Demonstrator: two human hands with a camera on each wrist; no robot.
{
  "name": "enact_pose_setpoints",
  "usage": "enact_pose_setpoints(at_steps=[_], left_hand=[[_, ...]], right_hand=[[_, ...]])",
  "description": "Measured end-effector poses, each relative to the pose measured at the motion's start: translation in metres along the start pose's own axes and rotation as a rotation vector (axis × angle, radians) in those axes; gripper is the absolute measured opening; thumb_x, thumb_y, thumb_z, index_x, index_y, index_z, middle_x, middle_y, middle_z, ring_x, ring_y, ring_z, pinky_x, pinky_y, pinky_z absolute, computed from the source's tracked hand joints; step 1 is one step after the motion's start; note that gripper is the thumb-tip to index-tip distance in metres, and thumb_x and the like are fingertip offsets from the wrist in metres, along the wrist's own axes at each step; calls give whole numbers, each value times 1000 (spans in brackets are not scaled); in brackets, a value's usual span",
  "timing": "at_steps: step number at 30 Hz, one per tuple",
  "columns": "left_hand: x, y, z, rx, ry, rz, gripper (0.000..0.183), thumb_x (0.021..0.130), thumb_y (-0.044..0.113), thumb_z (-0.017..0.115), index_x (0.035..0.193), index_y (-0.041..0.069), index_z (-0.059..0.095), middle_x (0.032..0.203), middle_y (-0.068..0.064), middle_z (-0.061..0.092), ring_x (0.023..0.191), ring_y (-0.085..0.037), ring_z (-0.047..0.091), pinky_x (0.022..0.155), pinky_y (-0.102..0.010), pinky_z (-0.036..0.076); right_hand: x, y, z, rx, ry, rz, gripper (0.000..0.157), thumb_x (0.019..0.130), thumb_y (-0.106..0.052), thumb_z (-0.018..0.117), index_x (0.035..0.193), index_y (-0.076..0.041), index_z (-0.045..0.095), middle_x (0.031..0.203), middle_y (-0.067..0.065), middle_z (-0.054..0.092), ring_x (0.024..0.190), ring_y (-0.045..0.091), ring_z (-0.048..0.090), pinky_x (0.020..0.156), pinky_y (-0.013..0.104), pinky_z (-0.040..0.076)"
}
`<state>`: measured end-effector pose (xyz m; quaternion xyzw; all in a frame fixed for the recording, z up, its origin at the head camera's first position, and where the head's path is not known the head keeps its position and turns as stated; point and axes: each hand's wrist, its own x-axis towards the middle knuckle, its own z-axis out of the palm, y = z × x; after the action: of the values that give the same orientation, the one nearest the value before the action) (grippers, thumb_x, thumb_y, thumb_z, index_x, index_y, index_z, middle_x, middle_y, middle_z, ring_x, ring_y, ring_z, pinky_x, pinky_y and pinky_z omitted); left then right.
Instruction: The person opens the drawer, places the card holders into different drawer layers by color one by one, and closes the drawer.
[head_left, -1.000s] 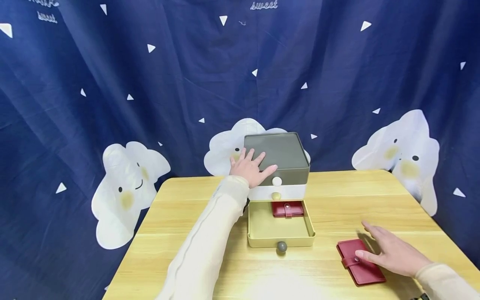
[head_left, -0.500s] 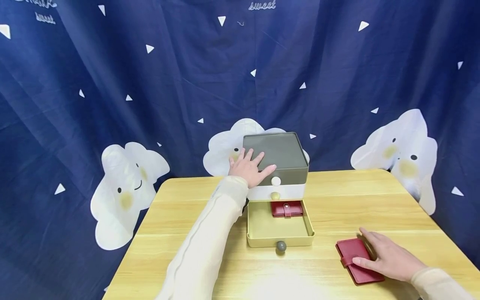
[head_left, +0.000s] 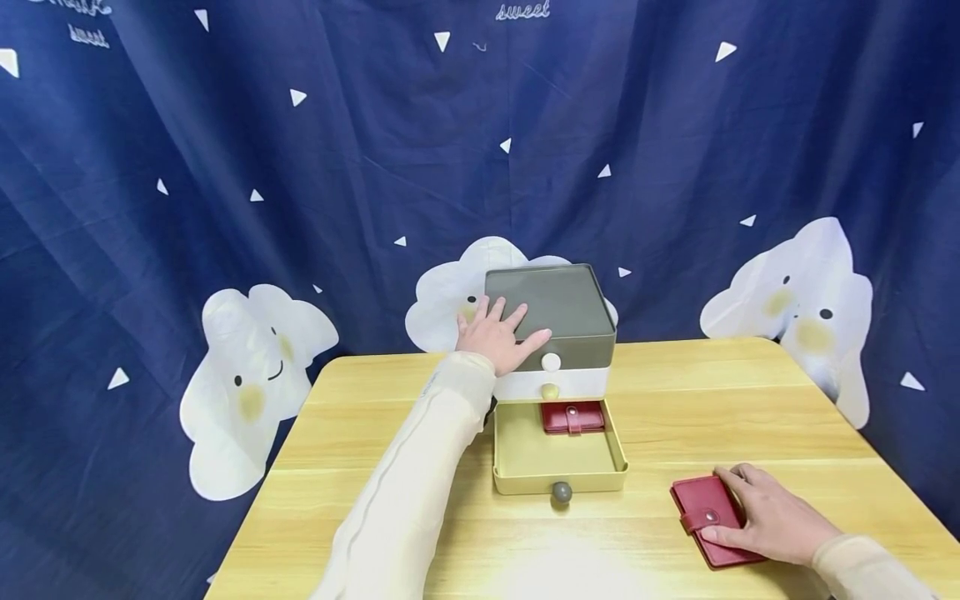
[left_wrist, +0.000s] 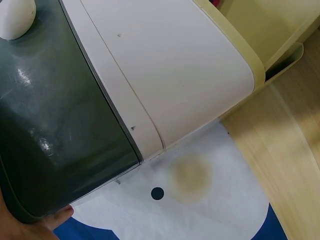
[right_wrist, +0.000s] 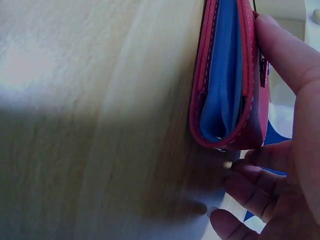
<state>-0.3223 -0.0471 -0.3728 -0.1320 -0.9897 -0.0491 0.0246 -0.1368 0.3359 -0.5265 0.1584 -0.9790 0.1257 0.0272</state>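
My left hand [head_left: 495,340], fingers spread, rests on the left edge of the dark grey top of a small drawer unit [head_left: 555,302]. The unit's bottom yellow drawer [head_left: 551,454] is pulled out, with one red wallet [head_left: 573,418] at its back. On the table to the right lies a second red wallet [head_left: 701,500] with a snap strap. My right hand [head_left: 780,517] grips it, thumb on its upper face and fingers curled at its far edge. In the right wrist view, blue sleeves show inside this wallet [right_wrist: 260,120].
The wooden table [head_left: 360,433] has rounded back corners. Behind it hangs a dark blue curtain [head_left: 337,192] with white clouds and triangles. The middle white drawer [head_left: 585,383] and the grey top drawer [head_left: 588,354] are pushed in. A grey knob [head_left: 561,492] sticks out in front.
My right hand has come down from above the wallet onto it, its fingers curling in at the edge. The left hand stays in place on the drawer unit.
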Motion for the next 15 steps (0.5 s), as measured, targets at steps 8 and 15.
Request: enact_pose_setpoints(at_steps=[8,15], left_hand=[[1,1,2,-6,7,-5,88,77,89,11,149,41,28,159,-2,20,147,-30,4,110,-65,12],[2,0,2,-3,-4,-18,89,76,89,8,150,42,27,159,-1,19,147,-28,1,110,-64,10]], right_hand=[[-1,-1,-1,11,-16,-11,92,63,-70,74,119,2,60,98,0,52,80,14,47,61,31,45],[0,-3,-2,49,-46,17,93,64,-70,73,121,1,57,99,2,54,80,14,48,62,30,45]])
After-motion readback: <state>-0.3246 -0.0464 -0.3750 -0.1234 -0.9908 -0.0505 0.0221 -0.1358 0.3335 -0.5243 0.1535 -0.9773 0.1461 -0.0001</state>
